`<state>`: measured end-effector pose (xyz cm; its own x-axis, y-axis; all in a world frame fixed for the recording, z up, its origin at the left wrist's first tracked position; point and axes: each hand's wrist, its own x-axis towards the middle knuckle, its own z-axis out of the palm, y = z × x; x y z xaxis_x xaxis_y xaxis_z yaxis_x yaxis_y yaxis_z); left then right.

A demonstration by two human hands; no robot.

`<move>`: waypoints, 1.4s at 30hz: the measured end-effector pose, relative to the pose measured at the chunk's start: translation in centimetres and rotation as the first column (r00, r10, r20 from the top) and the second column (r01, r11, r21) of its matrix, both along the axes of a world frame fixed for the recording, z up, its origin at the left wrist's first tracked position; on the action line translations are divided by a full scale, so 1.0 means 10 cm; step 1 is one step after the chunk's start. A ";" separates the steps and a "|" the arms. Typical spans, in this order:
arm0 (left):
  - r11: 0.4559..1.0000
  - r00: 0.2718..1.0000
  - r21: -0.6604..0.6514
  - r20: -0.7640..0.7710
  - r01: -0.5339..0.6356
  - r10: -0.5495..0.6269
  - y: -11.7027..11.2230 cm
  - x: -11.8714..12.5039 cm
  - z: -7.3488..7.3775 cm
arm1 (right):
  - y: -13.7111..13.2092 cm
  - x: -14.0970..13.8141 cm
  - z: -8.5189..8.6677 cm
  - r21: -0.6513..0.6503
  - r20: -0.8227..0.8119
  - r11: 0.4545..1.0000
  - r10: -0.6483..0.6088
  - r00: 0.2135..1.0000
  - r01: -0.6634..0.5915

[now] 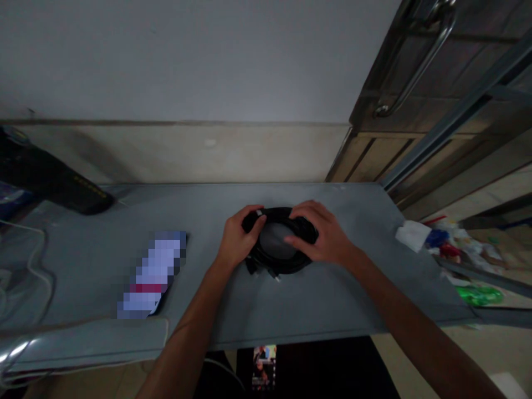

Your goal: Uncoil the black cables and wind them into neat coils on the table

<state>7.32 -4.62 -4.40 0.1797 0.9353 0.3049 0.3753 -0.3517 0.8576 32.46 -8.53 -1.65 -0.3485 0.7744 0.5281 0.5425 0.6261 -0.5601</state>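
A coil of black cable (277, 265) lies on the grey table (341, 299), near its middle. My left hand (239, 237) is closed round the coil's left side, thumb near a small silver plug end. Over the right side of the coil rests my right hand (322, 233), its fingers curled onto the cable loops and reaching into the ring. Both forearms come in from the bottom edge of the view.
A pixelated flat object (152, 275) lies left of the coil. A black device (54, 180) and white cords (29, 266) sit at the far left. A white crumpled tissue (411, 235) is at the right table edge, clutter on the floor beyond. A wall stands behind.
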 end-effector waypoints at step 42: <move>0.948 0.885 -0.003 0.358 -0.319 0.299 0.14 0.05 -0.10 | -0.55 1.55 -0.46 0.364 0.255 0.896 -0.357 0.899 0.253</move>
<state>7.81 -3.26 -5.37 -0.2430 0.9061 0.3462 0.1526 -0.3167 0.9362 47.91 -14.04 -6.26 -0.3068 0.6798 0.6662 0.8466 0.5147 -0.1353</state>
